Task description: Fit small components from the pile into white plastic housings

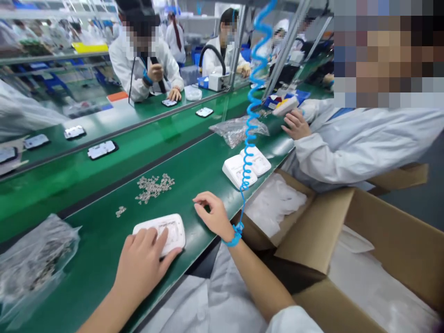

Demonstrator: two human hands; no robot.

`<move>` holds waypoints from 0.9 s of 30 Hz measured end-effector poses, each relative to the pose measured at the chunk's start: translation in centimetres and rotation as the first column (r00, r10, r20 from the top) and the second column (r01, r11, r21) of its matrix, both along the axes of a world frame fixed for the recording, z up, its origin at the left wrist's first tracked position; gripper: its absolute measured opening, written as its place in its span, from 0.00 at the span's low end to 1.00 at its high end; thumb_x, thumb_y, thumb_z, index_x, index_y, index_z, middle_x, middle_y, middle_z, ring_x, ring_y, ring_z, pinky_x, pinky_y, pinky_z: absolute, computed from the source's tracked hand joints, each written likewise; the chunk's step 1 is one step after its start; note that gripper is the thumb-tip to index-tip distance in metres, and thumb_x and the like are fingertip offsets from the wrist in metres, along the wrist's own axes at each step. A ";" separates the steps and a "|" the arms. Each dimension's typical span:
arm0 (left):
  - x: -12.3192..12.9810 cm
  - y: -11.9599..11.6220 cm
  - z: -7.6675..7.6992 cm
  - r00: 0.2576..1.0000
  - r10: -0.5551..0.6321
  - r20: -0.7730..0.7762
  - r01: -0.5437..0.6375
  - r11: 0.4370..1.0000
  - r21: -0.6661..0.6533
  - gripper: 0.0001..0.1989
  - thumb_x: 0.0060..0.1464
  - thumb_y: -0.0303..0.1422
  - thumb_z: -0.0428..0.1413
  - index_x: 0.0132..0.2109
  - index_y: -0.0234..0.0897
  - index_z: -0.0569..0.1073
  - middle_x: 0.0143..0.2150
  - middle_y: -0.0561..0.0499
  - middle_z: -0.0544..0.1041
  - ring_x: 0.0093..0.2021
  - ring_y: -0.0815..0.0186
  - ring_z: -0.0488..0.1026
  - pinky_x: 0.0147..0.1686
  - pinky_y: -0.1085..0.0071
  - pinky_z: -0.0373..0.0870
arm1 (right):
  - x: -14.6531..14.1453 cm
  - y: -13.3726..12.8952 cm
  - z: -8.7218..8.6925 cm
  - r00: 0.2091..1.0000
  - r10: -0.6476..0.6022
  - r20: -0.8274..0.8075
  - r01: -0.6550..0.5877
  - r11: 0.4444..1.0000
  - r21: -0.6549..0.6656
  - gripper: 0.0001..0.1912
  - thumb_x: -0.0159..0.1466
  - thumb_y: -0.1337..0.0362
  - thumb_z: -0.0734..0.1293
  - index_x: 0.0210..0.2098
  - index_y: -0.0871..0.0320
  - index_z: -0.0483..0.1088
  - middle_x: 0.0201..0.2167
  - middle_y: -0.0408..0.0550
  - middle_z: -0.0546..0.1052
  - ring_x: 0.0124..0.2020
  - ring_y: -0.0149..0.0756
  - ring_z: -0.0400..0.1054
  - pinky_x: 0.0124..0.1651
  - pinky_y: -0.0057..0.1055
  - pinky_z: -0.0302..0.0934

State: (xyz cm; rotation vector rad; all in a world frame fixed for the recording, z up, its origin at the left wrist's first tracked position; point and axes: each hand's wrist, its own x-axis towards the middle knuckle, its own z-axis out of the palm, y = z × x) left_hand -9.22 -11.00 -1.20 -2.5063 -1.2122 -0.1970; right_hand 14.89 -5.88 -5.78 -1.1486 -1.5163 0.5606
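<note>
My left hand (144, 254) lies over a white plastic housing (176, 226) on the green worktop, its thumb along the near edge and its fingers across the top. The housing has a recessed middle, partly covered by my fingers. To the right, my right hand (215, 212) hovers with thumb and index finger brought together; whether a small part sits between them I cannot make out. A blue wrist strap (234, 235) with a coiled blue cord (250, 134) is around that wrist. Beyond the left hand lie a pile of small metal pieces (152, 187) and several loose ones (120, 212).
A clear bag of small parts (38, 259) lies at left. Two white housings (239, 170) and another plastic bag (236, 129) sit farther right. Cardboard boxes (319, 231) flank my right arm. A co-worker's hand (297, 125) is at right; black-edged units (103, 150) lie across the line.
</note>
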 end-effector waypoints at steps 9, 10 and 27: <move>-11.6 -8.1 -1.5 0.944 0.298 0.141 -0.295 0.955 -0.038 0.12 0.60 0.45 0.56 0.40 0.48 0.81 0.44 0.46 0.79 0.44 0.53 0.75 0.38 0.60 0.63 | 7.2 0.8 -0.7 0.608 -0.606 0.513 0.613 0.769 0.182 0.22 0.68 0.54 0.66 0.53 0.65 0.70 0.53 0.70 0.72 0.53 0.60 0.64 0.51 0.56 0.62; -12.2 -9.2 -1.2 0.926 0.355 0.130 -0.353 0.935 -0.041 0.12 0.59 0.45 0.57 0.39 0.47 0.81 0.44 0.46 0.79 0.44 0.53 0.75 0.39 0.60 0.63 | 7.3 0.5 -0.9 0.575 -0.593 0.563 0.626 0.762 0.164 0.25 0.68 0.52 0.65 0.54 0.67 0.70 0.52 0.71 0.72 0.53 0.62 0.65 0.49 0.54 0.62; -8.7 -1.2 0.3 0.685 0.638 0.352 -0.651 0.753 -0.096 0.11 0.66 0.35 0.52 0.47 0.36 0.77 0.39 0.45 0.78 0.44 0.58 0.75 0.45 0.63 0.68 | -1.5 -1.6 0.6 0.838 0.117 0.532 -0.178 0.982 0.064 0.13 0.72 0.54 0.63 0.42 0.56 0.71 0.37 0.52 0.77 0.38 0.44 0.73 0.41 0.40 0.65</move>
